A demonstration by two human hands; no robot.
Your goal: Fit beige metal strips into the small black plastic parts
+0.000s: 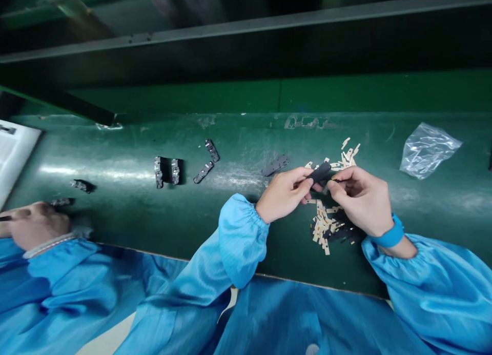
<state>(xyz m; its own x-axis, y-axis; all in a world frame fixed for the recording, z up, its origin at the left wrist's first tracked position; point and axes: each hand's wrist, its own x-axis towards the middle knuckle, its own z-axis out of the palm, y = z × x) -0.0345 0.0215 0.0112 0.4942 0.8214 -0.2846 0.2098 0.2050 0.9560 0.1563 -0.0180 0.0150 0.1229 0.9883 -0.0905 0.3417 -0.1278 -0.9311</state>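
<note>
A person in pale blue smock sleeves (242,239) works at a dark green tabletop (115,144). The left hand (284,193) and right hand (361,201) meet near the front of the tabletop, both grips clenched on a narrow black plastic strip (320,173). The left grasps one end between thumb and fingers; the right closes on the other end, where a thin dark point projects. Whether this point belongs to the strip or to a separate tool is too small to tell.

Directly below the hands lies a loose heap of slender cream-coloured tabs mixed with dark pieces (330,227). A smaller heap of similar tabs (346,157) lies just beyond them. Nearby, beyond the left hand, rests a flat dark perforated bar (275,165). Farther left are two similar bars side by side (167,171) and two more set at an angle (205,162). To the right lies a crumpled clear plastic bag (428,151). A bright blue wristband (390,234) circles the right wrist. At the far left, a co-worker's hand (36,224) lies near small dark pieces (61,202), beside a white paper sheet (13,155).
</note>
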